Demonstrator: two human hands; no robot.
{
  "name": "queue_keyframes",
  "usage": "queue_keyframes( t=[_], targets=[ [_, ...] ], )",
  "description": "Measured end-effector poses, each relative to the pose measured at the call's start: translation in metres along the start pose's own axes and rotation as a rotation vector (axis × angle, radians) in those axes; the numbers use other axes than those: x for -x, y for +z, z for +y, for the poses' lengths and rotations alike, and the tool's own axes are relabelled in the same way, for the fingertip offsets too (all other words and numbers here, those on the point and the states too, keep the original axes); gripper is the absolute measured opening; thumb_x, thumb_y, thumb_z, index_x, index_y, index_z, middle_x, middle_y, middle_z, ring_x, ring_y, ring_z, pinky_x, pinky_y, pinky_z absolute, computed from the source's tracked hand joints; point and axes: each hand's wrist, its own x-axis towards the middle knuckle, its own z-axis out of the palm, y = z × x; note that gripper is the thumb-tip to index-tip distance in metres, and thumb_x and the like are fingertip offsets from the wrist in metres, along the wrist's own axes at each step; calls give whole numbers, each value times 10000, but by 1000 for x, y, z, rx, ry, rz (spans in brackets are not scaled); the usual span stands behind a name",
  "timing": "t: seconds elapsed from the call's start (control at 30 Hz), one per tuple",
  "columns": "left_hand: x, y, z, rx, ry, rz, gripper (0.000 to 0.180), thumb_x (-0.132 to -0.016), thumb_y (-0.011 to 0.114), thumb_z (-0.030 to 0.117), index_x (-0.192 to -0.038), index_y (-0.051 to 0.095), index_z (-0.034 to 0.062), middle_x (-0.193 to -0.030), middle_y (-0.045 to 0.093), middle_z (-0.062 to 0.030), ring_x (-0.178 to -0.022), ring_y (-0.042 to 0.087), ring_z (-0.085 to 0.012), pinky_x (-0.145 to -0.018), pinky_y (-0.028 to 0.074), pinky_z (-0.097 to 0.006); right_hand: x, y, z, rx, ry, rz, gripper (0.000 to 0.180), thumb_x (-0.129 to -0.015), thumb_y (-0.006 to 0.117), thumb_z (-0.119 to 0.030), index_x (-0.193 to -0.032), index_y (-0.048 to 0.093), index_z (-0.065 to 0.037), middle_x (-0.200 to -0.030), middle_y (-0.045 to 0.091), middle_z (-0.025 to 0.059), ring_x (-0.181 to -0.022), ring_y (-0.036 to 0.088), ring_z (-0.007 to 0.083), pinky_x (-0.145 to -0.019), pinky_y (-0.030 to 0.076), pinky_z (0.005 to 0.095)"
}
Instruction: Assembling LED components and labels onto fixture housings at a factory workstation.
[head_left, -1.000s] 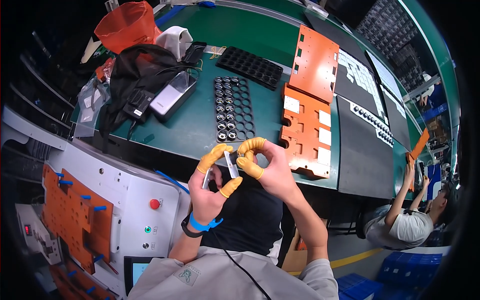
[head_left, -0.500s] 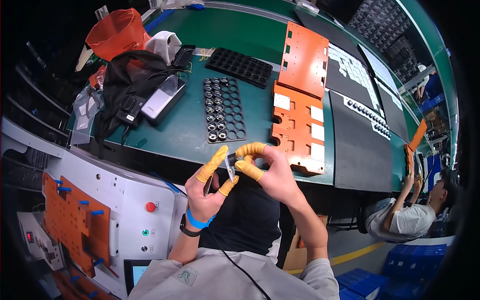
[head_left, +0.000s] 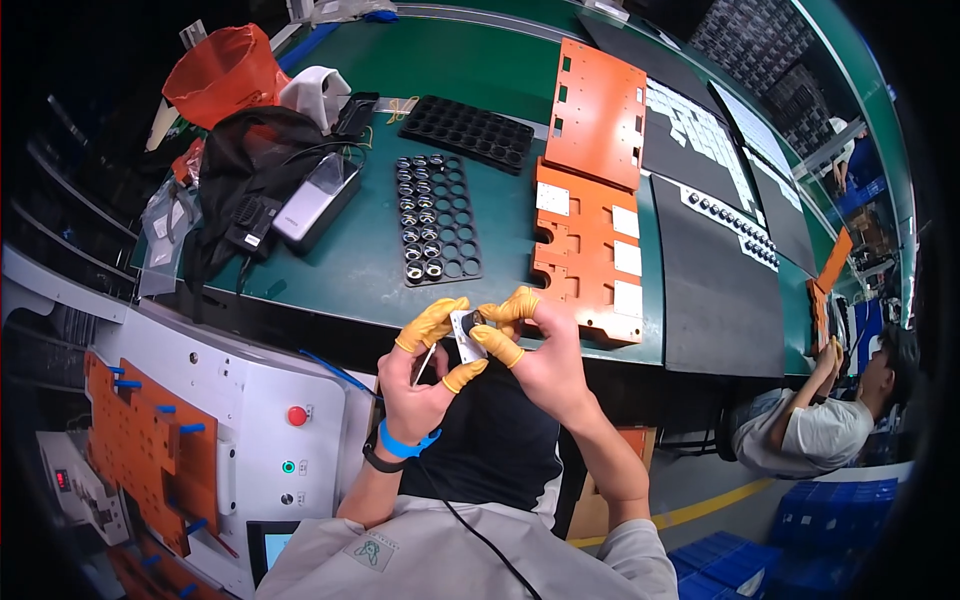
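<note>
My left hand [head_left: 415,385], in yellow finger cots, grips a small white plate [head_left: 467,350] by its edges, between thumb and fingertips. A thin pale strip [head_left: 424,366] also shows within that hand; its kind is unclear. My right hand [head_left: 550,360], with yellow finger cots too, pinches a small black round part [head_left: 474,321] against the plate's upper face. The fingers partly cover how the two meet. Beyond my hands lies a black tray with round holes [head_left: 463,232]; shiny-topped black round pieces [head_left: 415,252] fill its left columns.
An orange fixture [head_left: 580,270] with white plates stands right of the tray, an orange panel [head_left: 600,110] behind it. Dark mats [head_left: 720,300] lie farther right. Another black tray [head_left: 468,132], a power bank [head_left: 318,203] and a black bag [head_left: 260,150] are at the back left. A co-worker [head_left: 810,430] sits right.
The white plate has turned so that its face shows more, with the black part against it. Both hands have shifted slightly; the view has moved a little.
</note>
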Motion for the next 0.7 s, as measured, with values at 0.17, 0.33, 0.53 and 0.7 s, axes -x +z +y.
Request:
queue_keyframes(
  t=[0.17, 0.33, 0.53, 0.7],
  targets=[
    [-2, 6, -8, 196, -77, 27, 681, -751, 856, 27, -1359, 552, -9, -1190, 714, -46, -611, 426, -8, -550, 389, -168, 8, -2, 4, 177, -218, 41, 286, -802, 804, -85, -1032, 677, 30, -816, 564, 97, -719, 548, 219, -633, 436, 327],
    [-9, 13, 9, 381, -367, 10, 576, -835, 788, 28, -1357, 547, -6, -868, 650, 1, -632, 498, -3, -506, 398, -163, 19, -12, 9, 407, -391, -3, 539, -734, 824, -214, -1165, 632, 47, -889, 535, 133, -792, 519, 299, -673, 423, 402],
    [-13, 23, 8, 359, -459, -60, 551, -818, 796, 10, -1324, 581, -7, -961, 677, -5, -643, 485, 14, -516, 408, -152, 27, -22, 9, 546, -402, -11, 613, -690, 807, -153, -1224, 609, 74, -947, 556, 151, -831, 544, 312, -717, 471, 398],
    [-14, 48, 11, 234, -386, -133, 583, -810, 794, -19, -1349, 570, -2, -1088, 680, -14, -647, 441, 37, -529, 396, -134, 30, -23, 33, 726, -482, 399, 502, -627, 824, -71, -1094, 675, 33, -862, 590, 101, -721, 562, 293, -616, 474, 389]
  ],
)
